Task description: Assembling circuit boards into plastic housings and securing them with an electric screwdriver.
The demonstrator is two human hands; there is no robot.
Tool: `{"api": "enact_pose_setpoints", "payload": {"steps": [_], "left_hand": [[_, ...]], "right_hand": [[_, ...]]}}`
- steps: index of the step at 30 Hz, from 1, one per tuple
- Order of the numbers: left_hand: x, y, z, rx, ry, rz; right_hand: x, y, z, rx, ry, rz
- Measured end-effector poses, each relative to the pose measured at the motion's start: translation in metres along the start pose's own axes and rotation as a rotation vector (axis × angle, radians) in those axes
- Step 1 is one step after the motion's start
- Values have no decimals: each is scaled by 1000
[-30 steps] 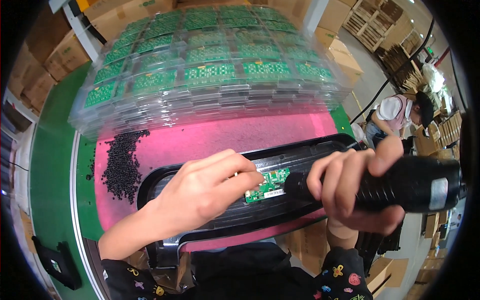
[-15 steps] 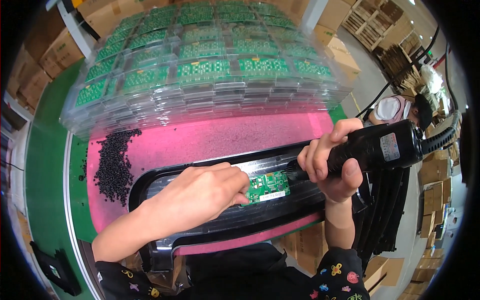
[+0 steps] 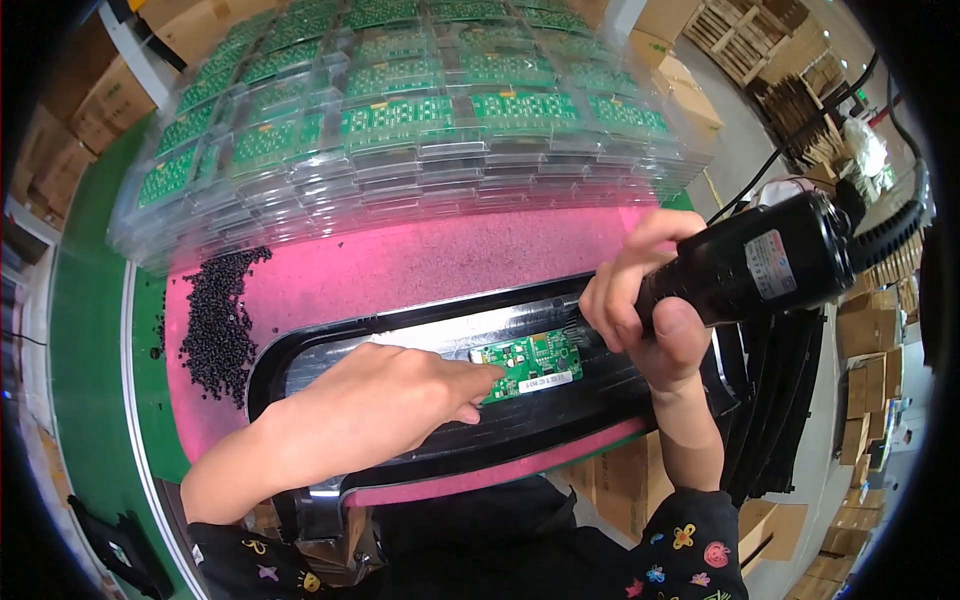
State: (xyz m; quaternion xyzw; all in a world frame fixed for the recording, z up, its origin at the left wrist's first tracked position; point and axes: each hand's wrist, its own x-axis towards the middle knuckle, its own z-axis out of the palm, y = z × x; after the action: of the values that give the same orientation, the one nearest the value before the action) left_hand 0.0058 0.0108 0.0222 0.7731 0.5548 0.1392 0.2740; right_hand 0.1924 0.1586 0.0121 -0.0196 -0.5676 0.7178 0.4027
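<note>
A green circuit board (image 3: 530,362) with a white label strip lies inside a long black plastic housing (image 3: 400,455). My left hand (image 3: 385,405) is over the housing, its fingers mostly curled, and the index fingertip holds down the board's left end. The left thumb shows apart, just below that fingertip. In my right hand (image 3: 650,310) is a black corded electric screwdriver (image 3: 760,260), tilted so its tip end points left and down at the board's right end. The tip itself is hard to make out against the dark housing.
Beyond the pink mat (image 3: 400,270) rise stacked clear plastic trays (image 3: 440,170) full of green boards. A heap of small black screws (image 3: 215,325) lies at the mat's left. Black housings (image 3: 785,400) stand at the right. The screwdriver's thick cable (image 3: 895,240) runs off to the right.
My left hand has loosened from a pinch at the board's left end to a fingertip on top of it, uncovering more of the board. The screwdriver has shifted slightly.
</note>
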Motion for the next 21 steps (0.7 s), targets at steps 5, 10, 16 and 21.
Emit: {"api": "enact_pose_setpoints", "payload": {"steps": [5, 10, 16, 21], "left_hand": [[-2, -4, 4, -30, 53, 23], [1, -12, 12, 18, 169, 135], [7, -3, 7, -183, 403, 334], [3, -5, 6, -343, 441, 330]], "right_hand": [[-1, 0, 5, -207, 63, -15], [-12, -10, 24, -13, -6, -152], [-11, -31, 52, 200, -25, -327], [-7, -29, 56, 246, -28, -348]]}}
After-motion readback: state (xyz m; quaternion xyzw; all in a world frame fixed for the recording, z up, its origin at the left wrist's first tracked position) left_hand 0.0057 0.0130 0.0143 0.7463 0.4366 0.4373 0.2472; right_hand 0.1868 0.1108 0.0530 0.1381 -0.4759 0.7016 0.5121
